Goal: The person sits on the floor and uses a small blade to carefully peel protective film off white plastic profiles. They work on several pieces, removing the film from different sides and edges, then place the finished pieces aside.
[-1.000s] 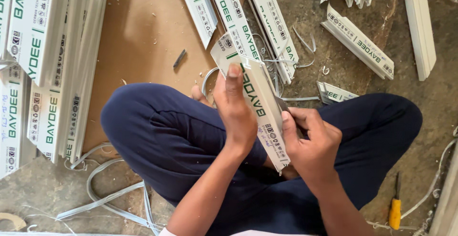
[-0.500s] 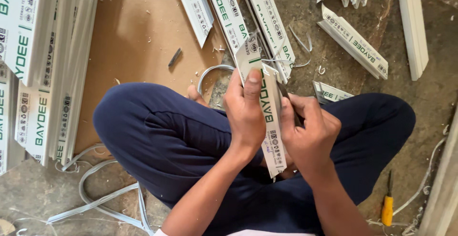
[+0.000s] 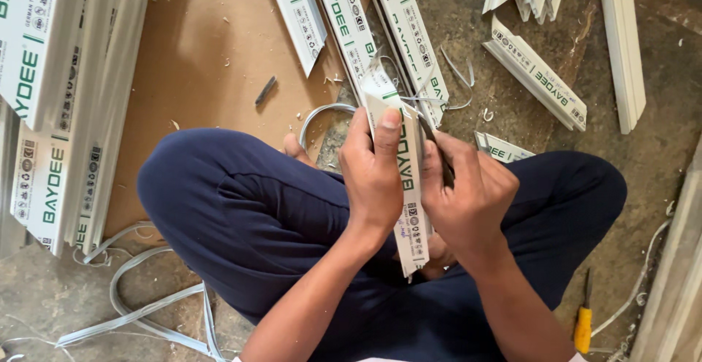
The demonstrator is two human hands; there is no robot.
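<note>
Sitting cross-legged on the floor (image 3: 658, 186), dark trousers (image 3: 256, 216) filling the middle of the view

Holding a short white plastic strip (image 3: 406, 186) upright over the lap, long axis running away from the body, far end pointing toward the longer strips (image 3: 351, 25) lying ahead, near end hanging down between the knees

Left hand (image 3: 374, 172) wrapping round the strip from its left side, fingers closed on it, thumb pressing flat along the front face near the top

Right hand (image 3: 468, 194) sitting just beside the strip on its right edge, fingers curled shut round a thin dark tool (image 3: 436, 153), possibly a blade, though too small to tell for sure; tip touching or nearly touching the strip's right edge near the top

Both hands lying level with each other, the strip sandwiched between them, left hand doing the gripping and right hand meeting it from the side

Resting around: a stack of long white strips (image 3: 51, 99) at the left edge, a brown board (image 3: 205, 55) beneath and ahead of the left knee, a cut offcut (image 3: 537, 77) lying at an angle ahead on the right, thin curled trimmings (image 3: 146, 311) by the left knee, a yellow-handled screwdriver (image 3: 583, 325) on the floor by the right knee, well apart from either hand
</note>
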